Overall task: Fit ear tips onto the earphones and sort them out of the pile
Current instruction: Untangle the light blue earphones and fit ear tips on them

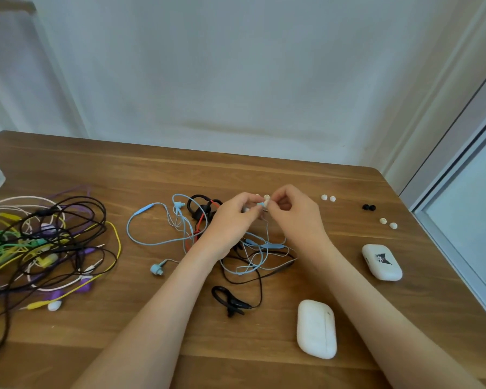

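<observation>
Watching remotely through the head camera.

Centre of frame, just above the desk (152, 169): the left hand (230, 220) is pinching a pale blue earbud (261, 205) and the right hand (295, 217) is pinching a white ear tip (266, 200) against it. Both grips are clamped, fingertips curled in tight. I am not able to tell whether the tip is seated yet; the fingers are hiding the joint.

Handling, as I am judging it: the tip is looking soft, squashy and nearly weightless, so it is likely to spring away and roll if squeezed off-centre. Best taken by its outer skirt. The bud is looking rigid; hold its body, not the thin cord (141, 242), which is trailing down into a loose blue, black and red tangle under the wrists.

Looks: the tip is a small off-white dome; the bud is matt light blue.

Spare tips (328, 197) are lying in pairs at right of frame, white, black and cream. The multicoloured pile (45, 242) is sitting at far left, well apart. Two white cases (316, 329) are lying lower right.
</observation>
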Motion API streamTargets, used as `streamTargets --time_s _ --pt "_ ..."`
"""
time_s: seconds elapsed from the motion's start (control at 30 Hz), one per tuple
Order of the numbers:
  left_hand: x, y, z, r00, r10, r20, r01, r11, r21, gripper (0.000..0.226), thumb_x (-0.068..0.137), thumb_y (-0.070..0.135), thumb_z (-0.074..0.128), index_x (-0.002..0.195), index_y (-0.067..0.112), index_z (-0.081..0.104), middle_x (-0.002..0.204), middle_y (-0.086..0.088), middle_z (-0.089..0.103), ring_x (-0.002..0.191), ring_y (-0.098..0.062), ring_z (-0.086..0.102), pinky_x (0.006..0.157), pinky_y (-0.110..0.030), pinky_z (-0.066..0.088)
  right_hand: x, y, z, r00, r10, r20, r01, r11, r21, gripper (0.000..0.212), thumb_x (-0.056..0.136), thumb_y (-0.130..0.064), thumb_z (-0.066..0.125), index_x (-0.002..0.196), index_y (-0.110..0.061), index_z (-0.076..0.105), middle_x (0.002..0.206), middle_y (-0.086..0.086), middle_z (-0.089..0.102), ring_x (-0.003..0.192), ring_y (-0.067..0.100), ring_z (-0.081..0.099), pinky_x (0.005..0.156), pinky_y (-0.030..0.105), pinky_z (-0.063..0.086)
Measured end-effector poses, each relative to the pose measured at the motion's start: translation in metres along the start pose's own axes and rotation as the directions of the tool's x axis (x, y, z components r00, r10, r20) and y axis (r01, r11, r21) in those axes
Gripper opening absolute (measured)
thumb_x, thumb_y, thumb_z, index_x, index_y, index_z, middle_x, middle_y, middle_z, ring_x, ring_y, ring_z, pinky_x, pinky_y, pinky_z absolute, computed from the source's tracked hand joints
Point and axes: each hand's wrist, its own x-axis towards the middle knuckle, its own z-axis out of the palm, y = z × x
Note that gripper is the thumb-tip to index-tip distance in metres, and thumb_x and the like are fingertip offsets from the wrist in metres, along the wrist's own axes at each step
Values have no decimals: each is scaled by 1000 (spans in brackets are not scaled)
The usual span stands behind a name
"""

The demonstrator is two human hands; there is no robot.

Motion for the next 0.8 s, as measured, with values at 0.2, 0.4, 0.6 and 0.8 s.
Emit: streamTargets --time_s 0.2,0.4,0.6,0.8 --pt "0 -1 0 999 -8 44 6 999 44 17 96 27 56 111 21 60 92 8 68 85 -1 55 70 -22 38 -9 12 3 1000 10 -13 -8 987 160 9 88 -9 61 90 -16 56 82 -8 60 71 -5 54 62 5 43" --pt "4 -5 1 999 -26 19 25 998 52 14 95 28 57 107 22 60 103 2 66 89 -7 55 67 -23 37 -8 17 8 977 -211 23 212 977 -35 24 90 -1 53 100 -21 59 92 -7 56 80 -6 51 68 8 41" --pt "5 -6 2 999 -40 -5 40 999 22 13 94 29 58 104 23 62 105 1 65 83 -8 52 64 -23 38 -6 21 9 980 -195 -39 194 981 -17 12 90 -9 58 94 -19 62 88 -8 59 78 0 54 69 7 42" --pt "3 -4 1 1000 -28 8 29 999 -29 13 95 25 57 106 21 61 90 3 68 62 -3 46 60 -20 36 -3 25 5 997 62 -47 -50 973 226 11 90 -12 61 94 -23 63 90 -6 65 86 5 61 75 14 48"
